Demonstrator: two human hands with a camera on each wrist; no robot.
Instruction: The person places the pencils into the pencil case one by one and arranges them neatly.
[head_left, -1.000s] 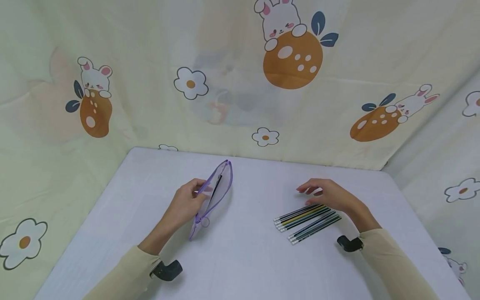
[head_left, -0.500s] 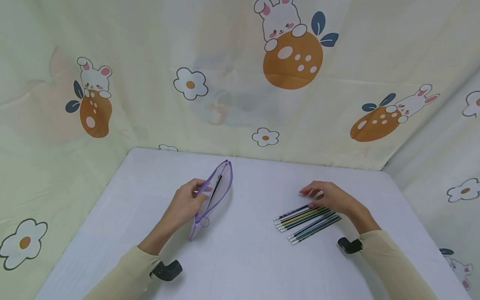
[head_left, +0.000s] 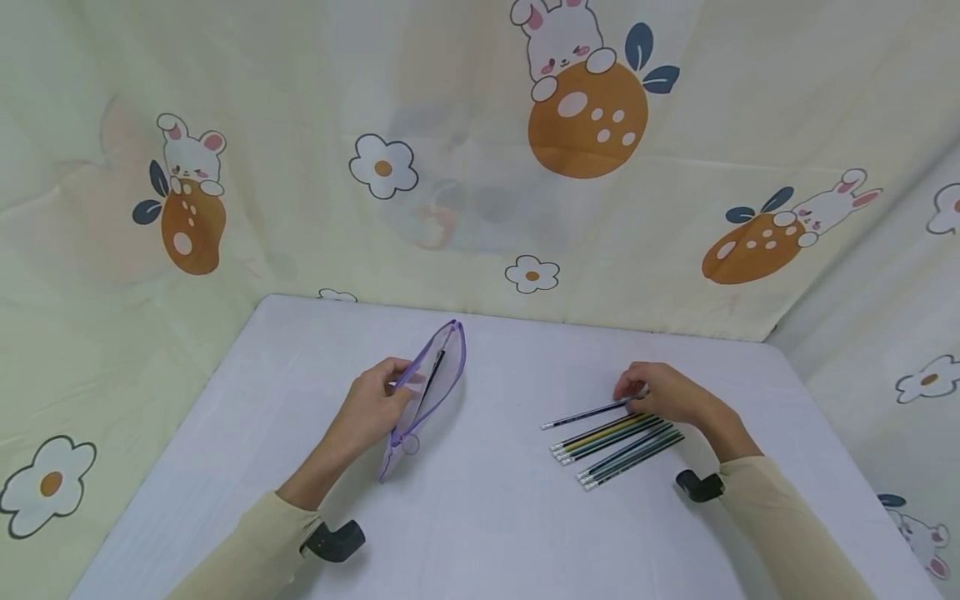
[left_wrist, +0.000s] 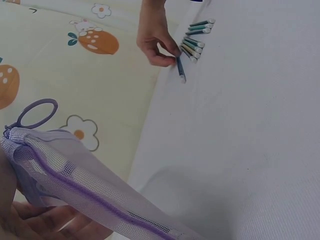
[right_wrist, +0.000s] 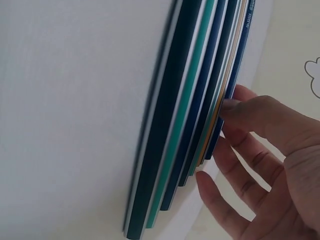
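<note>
One pencil (head_left: 585, 415) juts from the pinching right grip (head_left: 667, 393); the left grip (head_left: 377, 404) holds a mesh pouch (left_wrist: 97, 180), apparently by one side.

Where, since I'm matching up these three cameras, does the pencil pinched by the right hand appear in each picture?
Head: right of centre, the pencil slants out leftward from the right hand.
Left wrist: upper middle, the pencil points downward below the hand.
Right wrist: upper right, the pencil is the rightmost, dark blue one.
Shared landmark: the other pencils, lying in a row beside it in all three.
</note>
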